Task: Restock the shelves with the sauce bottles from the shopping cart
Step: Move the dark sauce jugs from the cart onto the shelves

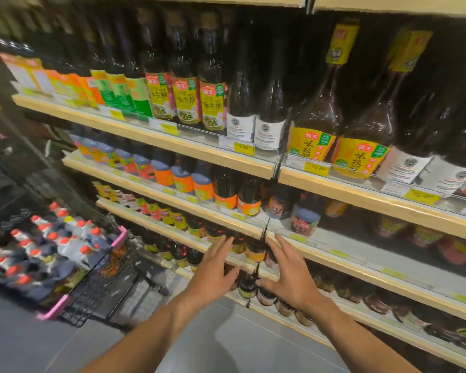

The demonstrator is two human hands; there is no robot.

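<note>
Here:
Left hand [213,267]: fingers spread apart, palm toward the shelves, holding nothing — fingertips near the front edge of a lower shelf [334,255].
Right hand [291,278]: fingers likewise splayed and empty, just beside the left, with a small dark jar [254,251] showing between the two hands.
Contact: blur hides whether either hand touches the jar or the shelf edge — cannot tell.
Sauce bottles [51,249]: red-capped, dark, packed together in the shopping cart [105,281] at the left, well apart from both hands.
Cart: black wire with pink trim at its corners, standing on the grey floor against the left end of the shelves.
Top shelf: tall dark bottles with yellow, green and white labels [213,109], standing upright in a row along the front edge.
Middle shelf: shorter bottles with blue-grey caps and orange labels [183,179]; toward the right, squat jars [306,218].
Price tags [316,168]: yellow, clipped along the shelf edges.
</note>
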